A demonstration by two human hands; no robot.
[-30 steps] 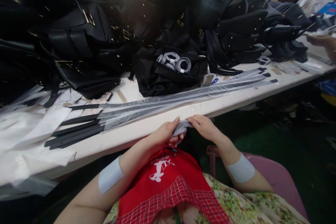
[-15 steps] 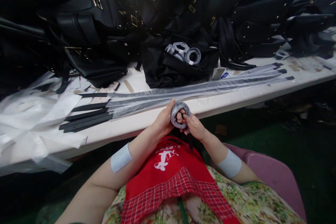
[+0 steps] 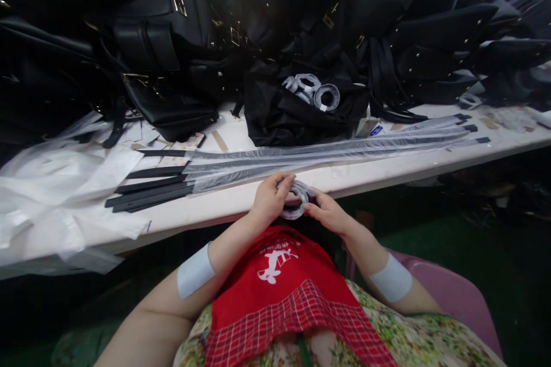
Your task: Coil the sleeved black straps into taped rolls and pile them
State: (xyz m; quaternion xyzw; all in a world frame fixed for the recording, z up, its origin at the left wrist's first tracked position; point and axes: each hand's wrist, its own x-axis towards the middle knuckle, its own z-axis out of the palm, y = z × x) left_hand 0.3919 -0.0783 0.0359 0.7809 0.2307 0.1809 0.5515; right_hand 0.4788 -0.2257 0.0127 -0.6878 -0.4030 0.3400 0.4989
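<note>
Between my two hands is a rolled-up strap (image 3: 296,213), a ring-shaped coil in cloudy plastic film, held above the table's front edge. My left hand (image 3: 272,196) is closed on the coil's upper left side, its thumb and fingers at the rim. On the right side of the coil, my right hand (image 3: 326,210) grips with thumb and fingers. Just beyond my hands, several long black straps (image 3: 159,188) lie side by side, their middle lengths sleeved in clear plastic (image 3: 258,167) and their dark ends sticking out.
Finished coils (image 3: 326,97) rest on a black cloth bundle (image 3: 275,120) behind the straps. Black bags with gold buckles (image 3: 178,1) are heaped along the back. Crumpled white plastic (image 3: 47,183) covers the left end of the white table (image 3: 365,175). A pink chair (image 3: 447,292) is under me.
My right fingers have come out of the coil's centre and now hold its right side. My left hand has shifted over the top of the rim, and the coil is tilted flatter.
</note>
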